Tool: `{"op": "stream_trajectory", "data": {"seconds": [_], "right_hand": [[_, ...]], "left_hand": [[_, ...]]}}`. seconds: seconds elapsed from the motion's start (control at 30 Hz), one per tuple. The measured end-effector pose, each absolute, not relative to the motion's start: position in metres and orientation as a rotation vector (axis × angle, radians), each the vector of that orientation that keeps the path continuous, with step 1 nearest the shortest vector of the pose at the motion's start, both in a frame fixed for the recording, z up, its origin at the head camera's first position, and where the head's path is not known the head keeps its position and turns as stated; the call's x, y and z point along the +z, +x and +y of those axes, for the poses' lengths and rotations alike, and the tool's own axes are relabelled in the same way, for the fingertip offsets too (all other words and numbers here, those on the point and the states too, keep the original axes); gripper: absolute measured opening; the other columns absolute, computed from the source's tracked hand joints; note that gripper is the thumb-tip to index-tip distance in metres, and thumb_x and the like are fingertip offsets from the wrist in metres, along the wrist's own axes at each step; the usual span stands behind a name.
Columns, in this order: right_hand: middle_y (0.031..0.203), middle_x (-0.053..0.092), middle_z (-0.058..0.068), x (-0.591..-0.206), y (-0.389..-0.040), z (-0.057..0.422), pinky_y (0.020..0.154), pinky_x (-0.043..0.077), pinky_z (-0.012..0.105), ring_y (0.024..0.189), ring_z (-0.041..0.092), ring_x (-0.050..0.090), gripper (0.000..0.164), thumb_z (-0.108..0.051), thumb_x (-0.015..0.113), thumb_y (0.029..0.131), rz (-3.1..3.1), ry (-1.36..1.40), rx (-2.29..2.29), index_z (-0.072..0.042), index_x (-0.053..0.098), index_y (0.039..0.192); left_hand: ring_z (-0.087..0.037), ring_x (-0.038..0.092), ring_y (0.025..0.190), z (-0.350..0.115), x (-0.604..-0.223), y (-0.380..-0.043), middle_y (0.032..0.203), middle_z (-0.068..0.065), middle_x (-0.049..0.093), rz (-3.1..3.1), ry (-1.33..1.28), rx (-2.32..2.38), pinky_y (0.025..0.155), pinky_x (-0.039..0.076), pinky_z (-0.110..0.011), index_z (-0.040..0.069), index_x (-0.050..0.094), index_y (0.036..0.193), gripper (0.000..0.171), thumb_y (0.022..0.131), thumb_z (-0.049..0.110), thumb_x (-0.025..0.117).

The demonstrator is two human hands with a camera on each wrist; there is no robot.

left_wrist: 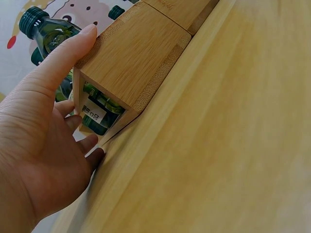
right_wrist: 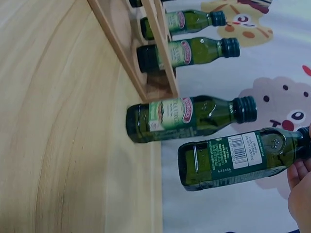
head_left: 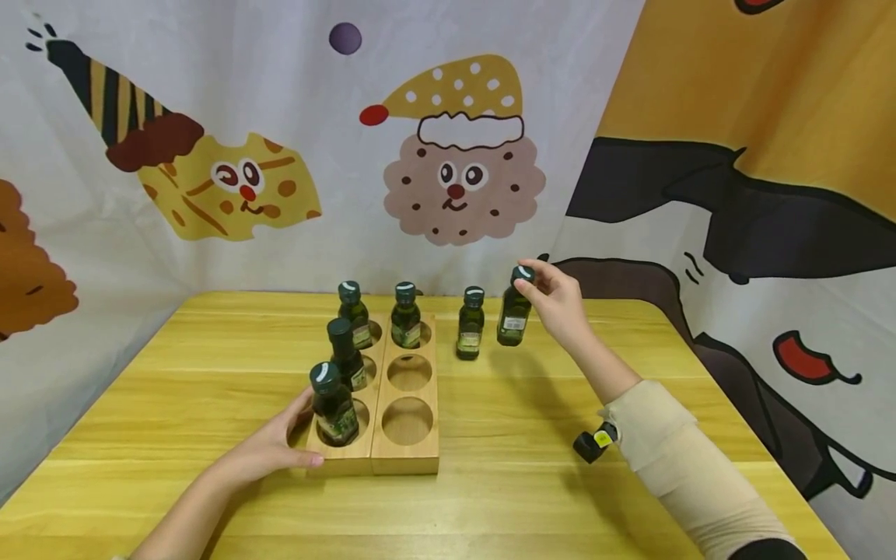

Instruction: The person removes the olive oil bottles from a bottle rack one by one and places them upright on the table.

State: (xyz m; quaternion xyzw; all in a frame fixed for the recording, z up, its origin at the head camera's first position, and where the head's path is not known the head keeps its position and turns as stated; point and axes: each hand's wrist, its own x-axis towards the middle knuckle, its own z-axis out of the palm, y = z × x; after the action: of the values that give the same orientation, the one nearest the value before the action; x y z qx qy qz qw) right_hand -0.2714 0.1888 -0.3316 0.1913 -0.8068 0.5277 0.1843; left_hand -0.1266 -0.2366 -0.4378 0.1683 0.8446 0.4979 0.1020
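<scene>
My left hand (head_left: 276,443) holds the near left corner of a two-column wooden bottle rack (head_left: 404,465). Its thumb lies on the front face and its fingers reach along the open left side. Dark green glass bottles fill the rack's left column, the nearest bottle (head_left: 334,408) close to this hand. Another bottle (head_left: 406,315) stands in the right column's back hole; two round holes in front show bare wood. My right hand (head_left: 556,299) pinches a bottle (right_wrist: 238,158) by its cap, held upright above the table, its barcode label visible in the right wrist view.
One more green bottle (head_left: 470,327) stands on the wooden table (head_left: 504,498), between the rack and the held bottle. A curtain with cartoon prints (head_left: 280,93) hangs directly behind the table. A small black device with a yellow mark (head_left: 595,442) sits at the right sleeve's edge.
</scene>
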Motion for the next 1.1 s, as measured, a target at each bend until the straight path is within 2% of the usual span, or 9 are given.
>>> {"op": "stream_trajectory", "data": {"seconds": [0.23,0.47,0.63,0.77,0.93,1.1], "right_hand": [[0.101,0.063,0.014,-0.337,-0.280,0.191,0.066,0.046,0.018,0.085,0.016,0.057,0.037,-0.017,0.063,0.093,-2.333,0.498,1.496,-0.005,0.060,0.128],[0.098,0.061,0.017,-0.326,-0.263,0.182,0.061,0.043,0.019,0.079,0.018,0.054,0.036,-0.008,0.060,0.094,-2.372,0.458,1.491,0.003,0.057,0.128],[0.099,0.063,0.015,-0.346,-0.277,0.188,0.057,0.040,0.020,0.082,0.024,0.053,0.039,-0.016,0.063,0.093,-2.365,0.440,1.508,-0.001,0.058,0.129],[0.101,0.064,0.013,-0.360,-0.287,0.191,0.061,0.043,0.019,0.086,0.020,0.054,0.039,-0.016,0.065,0.092,-2.350,0.420,1.533,-0.002,0.059,0.128],[0.104,0.064,0.015,-0.367,-0.288,0.189,0.072,0.049,0.018,0.091,0.018,0.057,0.038,-0.013,0.066,0.091,-2.336,0.425,1.577,-0.002,0.060,0.127],[0.106,0.064,0.015,-0.375,-0.288,0.190,0.073,0.050,0.018,0.092,0.017,0.057,0.037,-0.013,0.065,0.091,-2.340,0.422,1.582,-0.002,0.060,0.127]], "left_hand": [[-0.057,0.017,0.132,-0.237,-0.438,-0.127,0.148,-0.038,0.013,2.492,0.504,1.479,0.102,0.015,-0.068,-0.006,0.003,0.150,0.113,0.073,0.018,0.081],[-0.057,0.017,0.132,-0.237,-0.438,-0.127,0.148,-0.038,0.013,2.487,0.509,1.480,0.103,0.015,-0.068,-0.006,0.002,0.150,0.112,0.074,0.018,0.081],[-0.057,0.017,0.132,-0.237,-0.438,-0.127,0.148,-0.038,0.013,2.488,0.509,1.479,0.102,0.015,-0.069,-0.005,0.002,0.150,0.113,0.073,0.017,0.082],[-0.056,0.017,0.132,-0.237,-0.438,-0.127,0.148,-0.038,0.014,2.489,0.506,1.481,0.102,0.015,-0.069,-0.005,0.003,0.150,0.113,0.073,0.017,0.082],[-0.057,0.017,0.132,-0.237,-0.437,-0.127,0.148,-0.038,0.014,2.491,0.505,1.480,0.102,0.016,-0.069,-0.006,0.003,0.150,0.113,0.073,0.017,0.082],[-0.057,0.017,0.132,-0.237,-0.437,-0.127,0.148,-0.038,0.014,2.485,0.505,1.485,0.102,0.015,-0.069,-0.006,0.003,0.150,0.113,0.073,0.017,0.082]]}}
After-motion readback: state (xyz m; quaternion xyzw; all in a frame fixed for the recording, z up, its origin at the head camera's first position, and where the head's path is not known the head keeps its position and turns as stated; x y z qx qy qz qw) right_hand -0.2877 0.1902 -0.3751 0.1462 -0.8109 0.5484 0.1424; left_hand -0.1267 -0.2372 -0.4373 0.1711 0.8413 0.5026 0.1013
